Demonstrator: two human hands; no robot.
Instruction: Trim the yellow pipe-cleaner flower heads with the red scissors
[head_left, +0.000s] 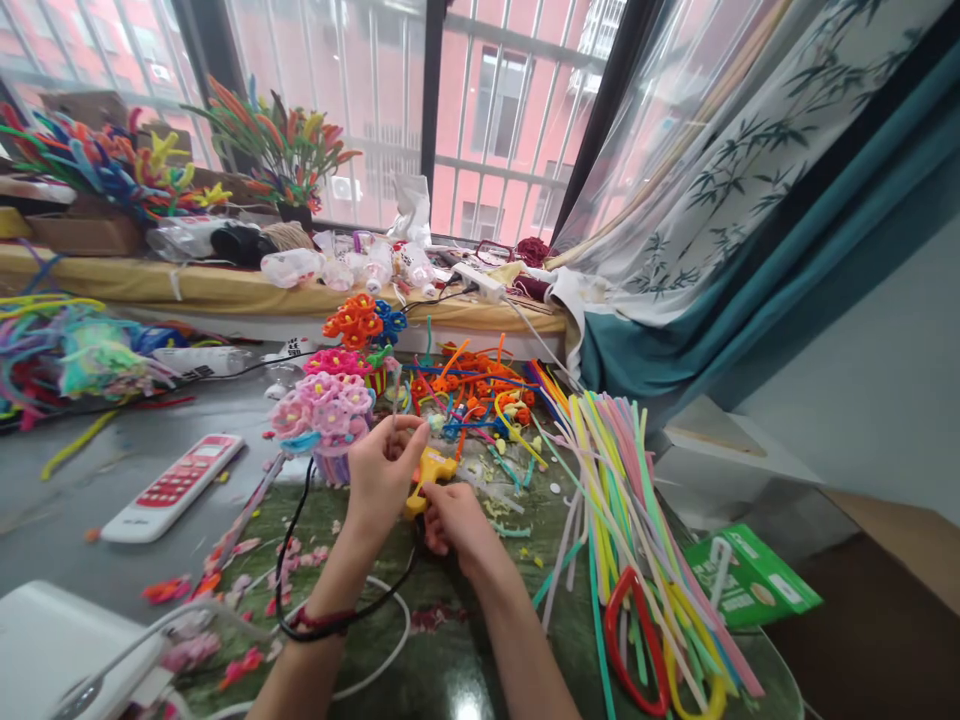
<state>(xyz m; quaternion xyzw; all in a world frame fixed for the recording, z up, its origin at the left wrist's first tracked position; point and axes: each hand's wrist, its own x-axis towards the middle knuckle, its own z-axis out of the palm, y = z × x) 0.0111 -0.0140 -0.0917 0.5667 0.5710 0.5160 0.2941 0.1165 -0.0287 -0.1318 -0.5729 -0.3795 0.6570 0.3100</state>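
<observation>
My left hand (pixel 384 470) is closed in a pinch at the middle of the view, its fingertips on a thin stem that stands up between them. Just to its right, my right hand (pixel 452 515) is wrapped round the handle of a yellow glue gun (pixel 431 470), whose black cord runs down to the left. The gun's front end lies close to my left fingertips. Pink and lilac pipe-cleaner flowers (pixel 324 405) stand left of my left hand, with orange flowers (pixel 354 320) behind them. Beyond both hands lies a pile of orange and blue flower pieces (pixel 480 385).
Long pastel pipe cleaners (pixel 600 470) lie at the right, with red-handled scissors (pixel 636 640) on them. A green box (pixel 754 578) sits at the right edge. At the left are a white remote (pixel 174 488) and a white device (pixel 71 655). Bottles line the sill.
</observation>
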